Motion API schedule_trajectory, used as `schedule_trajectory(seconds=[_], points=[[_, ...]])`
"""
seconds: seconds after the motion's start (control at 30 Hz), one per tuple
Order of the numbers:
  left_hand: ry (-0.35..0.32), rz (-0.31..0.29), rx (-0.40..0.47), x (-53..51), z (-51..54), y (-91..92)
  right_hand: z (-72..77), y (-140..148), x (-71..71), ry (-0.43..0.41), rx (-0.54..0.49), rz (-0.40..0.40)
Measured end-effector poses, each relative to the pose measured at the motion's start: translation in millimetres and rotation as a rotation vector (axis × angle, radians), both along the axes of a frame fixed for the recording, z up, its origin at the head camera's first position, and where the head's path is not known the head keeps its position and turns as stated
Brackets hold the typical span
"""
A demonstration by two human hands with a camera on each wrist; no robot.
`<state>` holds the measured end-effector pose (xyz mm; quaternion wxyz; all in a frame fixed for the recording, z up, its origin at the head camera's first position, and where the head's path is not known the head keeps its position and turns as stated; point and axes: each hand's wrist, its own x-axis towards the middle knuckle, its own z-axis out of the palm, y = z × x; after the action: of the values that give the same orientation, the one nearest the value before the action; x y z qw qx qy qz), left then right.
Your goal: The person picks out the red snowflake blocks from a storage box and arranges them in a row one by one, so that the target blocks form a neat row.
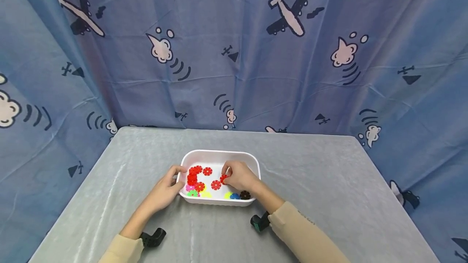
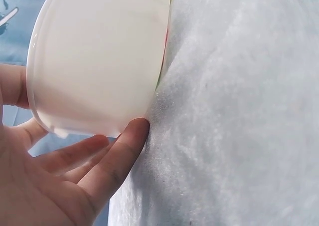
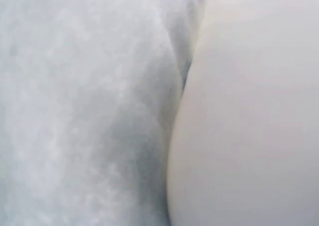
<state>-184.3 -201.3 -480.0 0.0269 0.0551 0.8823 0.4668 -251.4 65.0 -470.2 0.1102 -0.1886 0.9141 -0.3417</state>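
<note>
Two holds recorded, one per side

Blue airplane-printed fabric curtain (image 1: 204, 72) hangs behind the grey cloth-covered table (image 1: 314, 165). White rounded-rectangular plastic tray (image 1: 219, 202) sits on the table. Left hand (image 1: 164, 192): partly open, thumb and fingers holding the tray's left end. Right hand (image 1: 239, 175): over the tray's interior, fingertips nearly closed, pinching a red notched disc (image 1: 224, 179). Loose multicoloured notched discs (image 1: 216, 184) lie on the tray floor, mostly left.

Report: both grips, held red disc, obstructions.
Left grip holding white tray; right grip pinching red notched disc inside; loose red discs nearby, nothing visibly blocking.
</note>
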Motion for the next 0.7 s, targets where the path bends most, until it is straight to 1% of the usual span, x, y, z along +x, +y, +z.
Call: schedule_trajectory(seconds=[0.2, 0.4, 0.57, 0.7], points=[[0.008, 0.001, -0.009, -1.4, -1.2, -0.2, 9.4, 2.8, 2.8, 0.014, -0.037, -0.006], [0.017, -0.005, -0.013, -1.5, -0.9, -1.2, 28.5, 10.2, 7.6, 0.022, -0.081, 0.001], [0.015, -0.006, -0.01, -0.2, -1.2, -1.7, 41.6, 20.0, 9.9, -0.006, -0.115, 0.007], [0.013, -0.008, -0.006, 0.5, -0.9, -1.3, 48.3, 30.7, 9.5, -0.053, -0.156, -0.023]])
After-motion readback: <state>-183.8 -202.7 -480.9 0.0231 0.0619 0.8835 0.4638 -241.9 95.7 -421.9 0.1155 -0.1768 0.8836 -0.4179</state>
